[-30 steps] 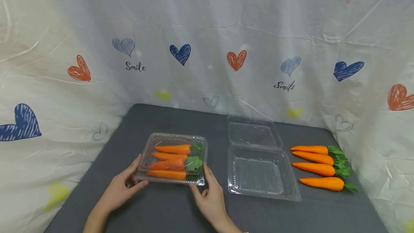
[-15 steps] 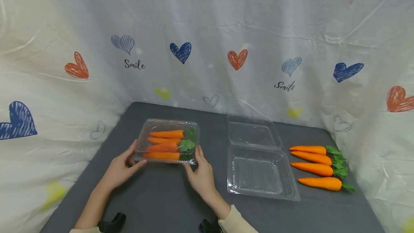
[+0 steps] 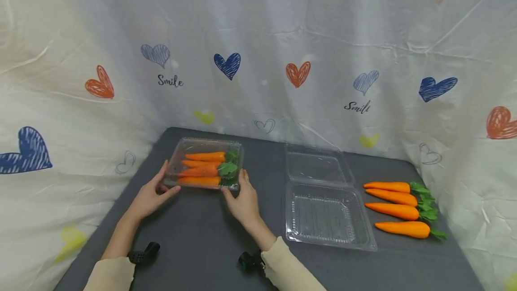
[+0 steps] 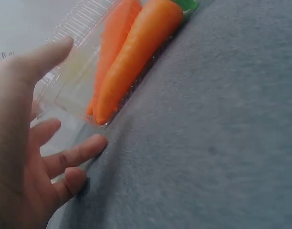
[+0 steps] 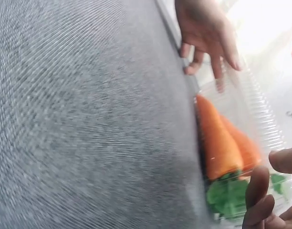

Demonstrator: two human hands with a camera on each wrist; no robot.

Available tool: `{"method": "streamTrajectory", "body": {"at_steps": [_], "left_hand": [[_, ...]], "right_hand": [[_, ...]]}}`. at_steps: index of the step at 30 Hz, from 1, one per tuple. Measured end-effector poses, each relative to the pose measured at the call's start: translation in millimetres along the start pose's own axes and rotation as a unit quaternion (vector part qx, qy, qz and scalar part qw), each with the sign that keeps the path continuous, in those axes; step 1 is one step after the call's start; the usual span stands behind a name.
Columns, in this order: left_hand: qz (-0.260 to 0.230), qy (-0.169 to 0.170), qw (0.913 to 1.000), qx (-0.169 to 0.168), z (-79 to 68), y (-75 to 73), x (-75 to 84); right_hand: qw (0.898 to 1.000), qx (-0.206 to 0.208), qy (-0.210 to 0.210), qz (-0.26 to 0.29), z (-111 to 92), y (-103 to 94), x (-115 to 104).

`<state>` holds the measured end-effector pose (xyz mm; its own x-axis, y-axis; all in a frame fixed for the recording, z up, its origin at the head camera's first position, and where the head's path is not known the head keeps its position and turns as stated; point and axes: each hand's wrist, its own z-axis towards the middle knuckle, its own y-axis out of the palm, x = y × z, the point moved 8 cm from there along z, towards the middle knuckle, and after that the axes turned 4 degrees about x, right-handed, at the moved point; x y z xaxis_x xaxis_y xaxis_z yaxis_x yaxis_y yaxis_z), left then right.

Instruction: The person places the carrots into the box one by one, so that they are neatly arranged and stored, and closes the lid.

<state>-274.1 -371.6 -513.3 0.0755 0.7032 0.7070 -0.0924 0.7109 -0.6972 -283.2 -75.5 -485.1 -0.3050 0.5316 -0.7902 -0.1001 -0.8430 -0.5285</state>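
A closed clear plastic clamshell box with several orange carrots inside sits toward the back left of the table. My left hand holds its near left corner between thumb and fingers. At the near right corner, my right hand grips the box, thumb in front and fingers along the side. In the left wrist view, the left thumb reaches over the box and the lower fingers spread beside it. Green carrot tops lie close to the right fingers in the right wrist view.
An open clear plastic clamshell box stands to the right, its lid tipped back toward the heart-print curtain. Farther right, several loose carrots lie side by side on the dark grey table.
Both hands have moved the closed box of carrots away from the body and slightly left. More of both forearms and sleeves shows. The open box and loose carrots stay put.
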Motion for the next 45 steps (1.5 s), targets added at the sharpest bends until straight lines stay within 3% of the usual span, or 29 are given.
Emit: {"method": "streamTrajectory", "body": {"at_steps": [3, 6, 8, 10, 11, 13, 16, 19, 23, 27, 31, 34, 39, 45], "left_hand": [[0.000, -0.008, 0.9998, 0.019, -10.3, -3.0, 6.0], [-0.021, -0.010, 0.9942, 0.105, -26.9, -14.0, 14.6], [-0.047, 0.000, 0.9824, 0.181, -41.8, -23.2, 25.7], [-0.081, 0.016, 0.9649, 0.249, -58.5, -30.8, 42.8], [-0.099, 0.028, 0.9567, 0.272, -66.5, -32.5, 54.0], [-0.117, 0.054, 0.9491, 0.287, -78.1, -26.6, 79.4], [-0.116, 0.098, 0.9559, 0.251, -86.5, 2.2, 121.4], [-0.113, 0.134, 0.9670, 0.185, -86.8, 54.2, 160.7], [-0.123, 0.108, 0.9848, 0.057, -84.2, 132.0, 194.9], [-0.093, 0.052, 0.9941, -0.021, -83.8, 180.4, 210.3], [-0.091, 0.030, 0.9934, -0.063, -75.6, 207.1, 221.1], [-0.100, 0.033, 0.9896, -0.098, -68.5, 224.3, 226.7], [-0.112, 0.061, 0.9866, -0.102, -58.7, 245.8, 231.6], [-0.130, 0.097, 0.9828, -0.088, -50.8, 256.5, 233.8]], "right_hand": [[1.000, -0.001, -0.007, 0.005, -2, -9.6, -6], [1.000, -0.008, -0.018, 0.014, -12, -21.8, -14], [0.999, -0.012, -0.022, 0.031, -23, -34.0, -20], [0.998, -0.011, -0.024, 0.052, -37, -50.0, -25], [0.998, -0.010, -0.021, 0.065, -44, -59.6, -26], [0.995, 0.001, -0.015, 0.094, -59, -82.7, -23], [0.991, 0.031, -0.018, 0.131, -80, -124.5, -9], [0.988, 0.059, -0.015, 0.145, -100, -171.8, 18], [0.985, 0.125, 0.067, 0.098, -126, -233.4, 70], [0.958, 0.216, 0.188, 0.015, -146, -294.4, 124], [0.923, 0.276, 0.262, -0.052, -156, -351.8, 169], [0.915, 0.289, 0.269, -0.086, -152, -387.0, 193], [0.926, 0.267, 0.247, -0.100, -143, -427.4, 228], [0.938, 0.247, 0.239, -0.050, -152, -442.0, 269]]}}
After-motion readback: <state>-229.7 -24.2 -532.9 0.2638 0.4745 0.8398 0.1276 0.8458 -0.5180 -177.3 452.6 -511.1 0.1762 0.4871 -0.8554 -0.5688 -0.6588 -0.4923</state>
